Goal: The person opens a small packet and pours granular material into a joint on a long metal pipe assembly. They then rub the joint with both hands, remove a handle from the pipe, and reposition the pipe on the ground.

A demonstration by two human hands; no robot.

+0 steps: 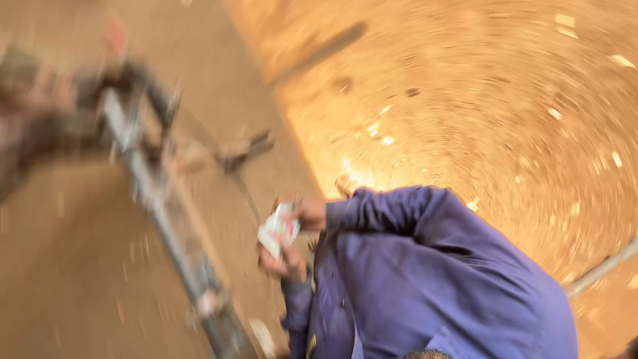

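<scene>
Purple-overalled co-worker [432, 286] bends close below the camera, holding a small white packet [278, 228].

One of that person's hands [311, 213] pinches the packet from above and the other hand [286, 262] closes on it from below; blur hides whether it is opened, so the work looks barely begun. The wearer's own hands do not show, so I cannot tell their state. A long metal bar [163, 206] crowds the left, a pale pipe [601, 269] lies to the right, and the sunlit ground [505, 100] beyond offers open room.

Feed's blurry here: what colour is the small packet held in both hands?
Mostly white with red and darker marks, packet, head view; blur hides detail.
</scene>
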